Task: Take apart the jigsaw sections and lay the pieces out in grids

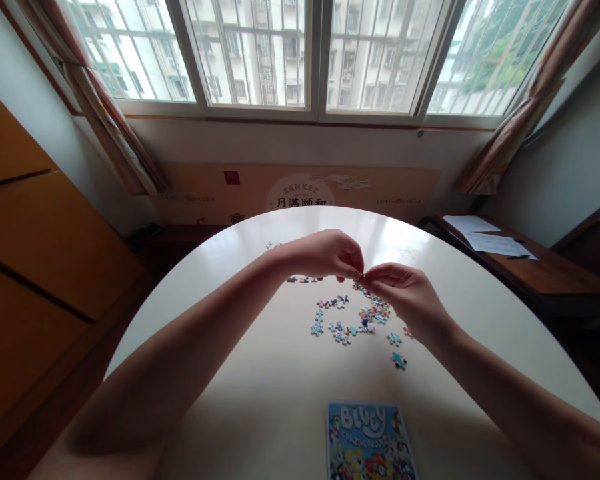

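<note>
Above the white round table (260, 393), my left hand (333, 253) and my right hand (405, 288) meet fingertip to fingertip. Between them is a small jigsaw piece (363, 276), mostly hidden by the pinched fingers of both hands. Below my right hand lies a loose heap of jigsaw pieces (375, 310), with several more in a rough ring to its left. A row of pieces (303, 279) is partly covered by my left hand. Two light-blue clumps, one a blue piece (399, 361), sit nearer to me.
A "Bluey" picture sheet or box lid (370, 440) lies at the table's near edge. On the right stands a brown desk (570, 273) with white papers (500, 243) and a dark pen. Behind the table are a wall and barred windows; an orange cabinet (35, 267) stands left.
</note>
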Action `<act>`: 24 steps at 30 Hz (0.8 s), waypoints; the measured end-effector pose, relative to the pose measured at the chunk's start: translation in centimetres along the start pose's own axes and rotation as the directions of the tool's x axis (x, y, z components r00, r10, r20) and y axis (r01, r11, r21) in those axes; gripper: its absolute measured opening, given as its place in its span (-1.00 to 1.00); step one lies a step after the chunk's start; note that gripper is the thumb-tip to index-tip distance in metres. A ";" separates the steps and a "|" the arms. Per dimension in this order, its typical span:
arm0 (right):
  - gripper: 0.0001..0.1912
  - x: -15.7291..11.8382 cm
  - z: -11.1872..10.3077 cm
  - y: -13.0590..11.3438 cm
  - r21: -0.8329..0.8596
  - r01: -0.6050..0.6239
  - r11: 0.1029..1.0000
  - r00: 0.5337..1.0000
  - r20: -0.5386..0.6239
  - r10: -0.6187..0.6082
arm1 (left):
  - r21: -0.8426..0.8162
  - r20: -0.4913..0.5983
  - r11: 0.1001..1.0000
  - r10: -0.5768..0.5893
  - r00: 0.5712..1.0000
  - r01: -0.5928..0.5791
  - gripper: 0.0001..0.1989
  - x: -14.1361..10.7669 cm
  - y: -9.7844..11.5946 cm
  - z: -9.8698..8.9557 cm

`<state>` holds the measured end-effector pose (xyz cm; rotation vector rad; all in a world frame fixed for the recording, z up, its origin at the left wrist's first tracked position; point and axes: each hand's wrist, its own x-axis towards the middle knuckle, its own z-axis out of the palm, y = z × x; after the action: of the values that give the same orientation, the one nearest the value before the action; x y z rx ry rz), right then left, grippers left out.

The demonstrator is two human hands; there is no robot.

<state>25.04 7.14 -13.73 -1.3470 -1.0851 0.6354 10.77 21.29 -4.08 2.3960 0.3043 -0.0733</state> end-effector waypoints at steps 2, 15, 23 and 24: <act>-0.79 -0.2 0.1 -0.2 0.035 0.019 0.999 0.999 -0.034 -0.018 | -0.045 -0.036 0.999 0.000 0.999 -0.002 -0.83 0.0 0.4 0.1; -0.82 0.8 -1.5 0.8 -0.246 0.190 0.950 0.960 -0.158 -0.233 | 0.047 -0.518 0.950 -0.240 0.821 0.307 -0.80 0.8 -9.3 -3.9; -0.84 0.5 -0.9 0.8 -0.448 0.385 0.807 0.898 -0.020 -0.440 | 0.275 -0.522 0.784 -0.364 0.771 0.556 -0.80 1.3 -13.5 -2.2; -0.84 0.5 -0.9 0.8 -0.460 0.403 0.792 0.890 -0.004 -0.455 | 0.287 -0.525 0.775 -0.365 0.769 0.563 -0.81 1.3 -13.7 -2.1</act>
<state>26.22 7.29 -14.28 -1.4297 -1.4431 -0.0447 8.74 32.76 -11.61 2.6875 1.2417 0.2026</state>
